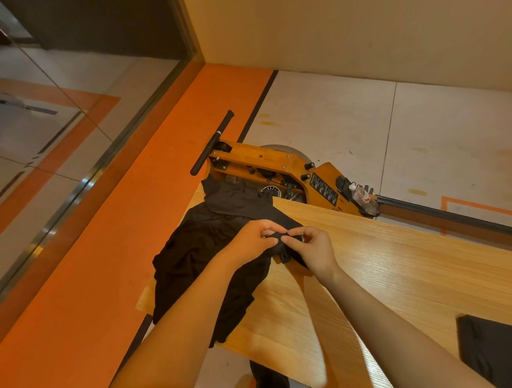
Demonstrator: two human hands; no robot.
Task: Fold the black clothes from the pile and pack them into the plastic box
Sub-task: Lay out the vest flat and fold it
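I am pinching one small bunch of black cloth with both hands: my left hand [249, 239] is gripping it between thumb and fingertips, and my right hand [310, 247] is pinching the same bunch just beside it, so my fingers are almost touching. The bunch belongs to the garment [224, 275] on top of the pile [217, 223], at the left corner of the table [390, 269].

I am judging the risks from how it lies. With both grips so close together, the garment may lift as a rope rather than spread, and I cannot tell whether I am holding a collar, a hem or a sleeve end. Part of it is hanging over the table's near-left edge, so its weight could drag it to the floor if I let go. Lifting may also pull the cloth beneath it along.

The garment's long axis is running from my hands down and leftward toward that hanging end; the pile is stretching away from me toward the rower [277, 165]. A folded piece [499, 355] is lying well apart at my right. The box is not in view.
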